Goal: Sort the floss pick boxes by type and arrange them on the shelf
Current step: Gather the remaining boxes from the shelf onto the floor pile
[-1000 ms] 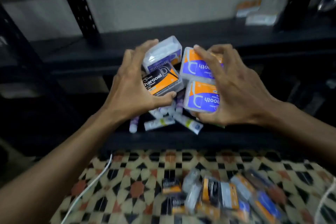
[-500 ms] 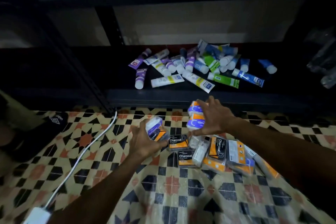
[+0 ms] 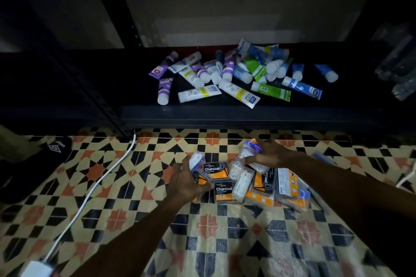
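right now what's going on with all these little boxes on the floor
A person is working through a pile of floss pick boxes on the tiled floor. The left hand grips a couple at the pile's left edge. The right hand holds orange-and-purple ones at its far side. The shelf ahead holds a heap of tubes, with no boxes in view.

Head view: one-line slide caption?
Left hand and right hand grip floss pick boxes on the tiled floor below a shelf of tubes.
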